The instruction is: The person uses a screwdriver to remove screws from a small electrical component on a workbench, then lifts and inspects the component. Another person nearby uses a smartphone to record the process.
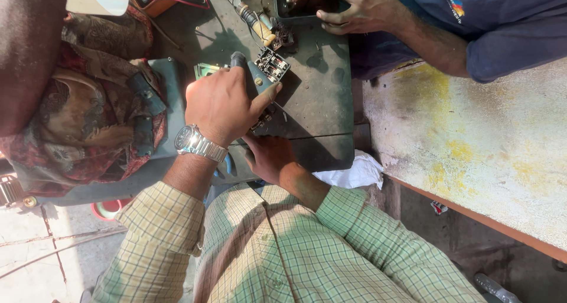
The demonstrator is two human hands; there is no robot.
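Item: my left hand (221, 105), fingers closed round a dark-handled tool (245, 67), its long axis running away from me, tip toward the small switch block (271, 64) on the dark worktop (319, 102). My right hand (269, 158) steadies beneath; grip unclear. Step, I judge: working the block. Next needs a steady tip.

The left grip (221, 105) closed around a tool handle (238, 59) on the table (319, 102), with the right grip (269, 156) just beneath it, nearer the body. A small terminal block (272, 64) lay just beyond the left grip, touching the tool. Farther beyond lay a screwdriver (255, 22). Beyond and right of the grips, another person's hand (360, 12) rested on a tray of parts (301, 0). A crumpled cloth (354, 173) lay right of the right grip, below the table's edge.
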